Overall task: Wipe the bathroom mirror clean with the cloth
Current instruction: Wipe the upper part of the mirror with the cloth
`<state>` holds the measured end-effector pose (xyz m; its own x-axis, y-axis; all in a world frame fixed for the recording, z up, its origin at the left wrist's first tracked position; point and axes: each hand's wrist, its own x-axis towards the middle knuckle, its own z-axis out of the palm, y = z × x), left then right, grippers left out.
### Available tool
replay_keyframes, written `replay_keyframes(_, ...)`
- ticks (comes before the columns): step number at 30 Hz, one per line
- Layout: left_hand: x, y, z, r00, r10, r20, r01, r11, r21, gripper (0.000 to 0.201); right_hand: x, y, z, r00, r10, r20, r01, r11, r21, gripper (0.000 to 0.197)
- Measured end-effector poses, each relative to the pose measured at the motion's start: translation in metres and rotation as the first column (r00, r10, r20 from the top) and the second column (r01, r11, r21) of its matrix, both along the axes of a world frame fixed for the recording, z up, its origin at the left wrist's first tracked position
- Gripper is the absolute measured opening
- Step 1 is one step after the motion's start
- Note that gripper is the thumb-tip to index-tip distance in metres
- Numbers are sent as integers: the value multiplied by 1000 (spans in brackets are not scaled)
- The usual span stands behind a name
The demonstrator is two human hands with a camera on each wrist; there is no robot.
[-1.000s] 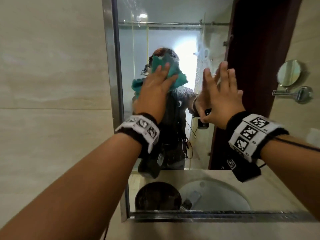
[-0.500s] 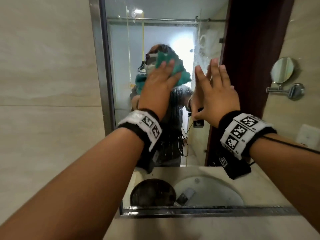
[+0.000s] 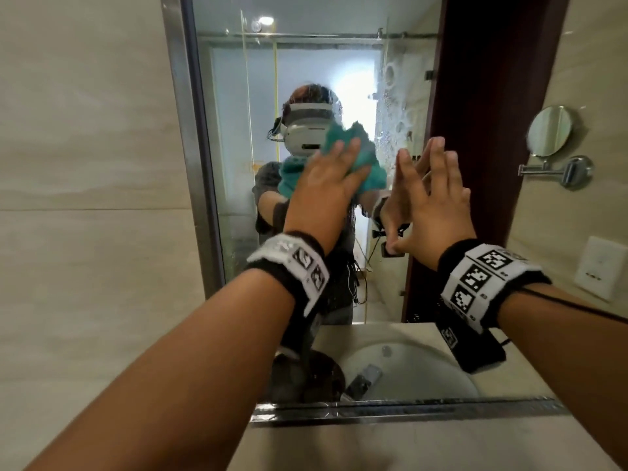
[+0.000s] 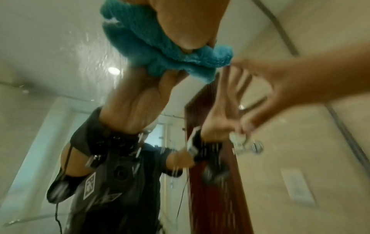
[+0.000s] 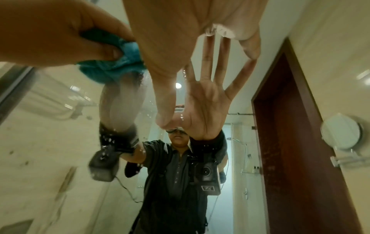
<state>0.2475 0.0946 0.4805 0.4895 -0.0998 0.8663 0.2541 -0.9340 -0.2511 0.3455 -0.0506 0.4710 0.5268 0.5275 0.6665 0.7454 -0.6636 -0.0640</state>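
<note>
The steel-framed bathroom mirror fills the wall ahead and reflects me. My left hand presses a teal cloth against the glass at mid height. Its fingers lie straight over the cloth. In the right wrist view its thumb curls into a fold of the cloth. The left wrist view shows the cloth bunched under the palm. Just right of it my right hand lies flat on the glass with straight, spread fingers and holds nothing. Droplets and foam streaks sit on the glass above the right hand.
A round shaving mirror on a chrome arm sticks out from the wall at the right, with a white socket plate below it. Beige wall tiles lie to the left. A stone ledge runs under the mirror's steel bottom frame.
My left hand has slid the cloth right and slightly down across the glass, closer to the right hand, uncovering the reflected headset. The right hand has stayed flat on the mirror.
</note>
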Motion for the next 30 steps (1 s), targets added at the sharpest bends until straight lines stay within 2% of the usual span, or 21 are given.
replay_keyframes(2, 1, 1, -44, 996, -41, -79, 48, 995, 91, 59, 0, -2, 1, 1000, 19, 0, -19, 1000, 1, 137)
replay_keyframes(4, -7, -3, -76, 968, -70, -242, 110, 982, 154, 57, -2, -3, 1, 999, 32, 7, -32, 999, 1, 132)
replay_keyframes(5, -10, -3, -79, 944, -63, -324, 125, 977, 174, 56, -2, -3, 1, 999, 31, 8, -31, 1000, 0, 131)
replay_keyframes(7, -14, -1, -62, 898, 12, -440, 107, 964, 245, 57, -2, -3, 2, 1000, 29, -5, -29, 1000, -3, 129)
replay_keyframes(8, -13, 1, -48, 900, 38, -434, 94, 956, 279, 57, -3, -3, 2, 999, 28, -17, -28, 1000, -7, 131)
replay_keyframes(9, -12, 2, -31, 934, 29, -356, 73, 960, 271, 57, -4, -3, 3, 999, 25, -27, -25, 1000, -15, 135)
replay_keyframes(11, -9, 4, -3, 986, 12, -169, 7, 994, 113, 51, -7, -4, 5, 999, 27, -40, -28, 999, -20, 139)
replay_keyframes(12, -5, 3, 1, 995, 28, -99, -23, 998, 51, 49, -9, -4, 6, 998, 35, -49, -36, 999, -19, 139)
replay_keyframes(14, -1, -2, -10, 999, -6, -47, 8, 999, 54, 50, -10, -4, 6, 998, 32, -48, -33, 999, -26, 139)
replay_keyframes(16, -2, 3, -40, 990, -54, -128, 74, 984, 161, 58, -8, -4, 4, 1000, 10, -29, -11, 999, -34, 140)
replay_keyframes(19, -26, 15, -80, 934, -27, -355, 121, 962, 244, 58, -10, -2, 4, 999, -23, -23, 22, 998, -62, 141)
replay_keyframes(21, -44, 29, -78, 912, 17, -409, 115, 949, 295, 56, -16, 0, 3, 999, -38, 14, 39, 997, -70, 134)
replay_keyframes(23, -58, 46, -54, 930, 72, -360, 40, 954, 296, 61, -29, 7, 1, 995, 16, 101, -9, 997, -74, 122)
replay_keyframes(25, -69, 61, -19, 971, 85, -226, -45, 984, 174, 62, -44, 21, 4, 978, 103, 180, -84, 990, -110, 121)
replay_keyframes(27, -76, 71, 6, 991, 76, -113, -73, 997, 29, 57, -57, 39, 12, 972, 132, 195, -104, 983, -148, 123)
replay_keyframes(30, -76, 76, -12, 1000, 5, 11, -4, 995, -96, 51, -65, 62, 20, 984, 114, 137, -93, 984, -155, 124)
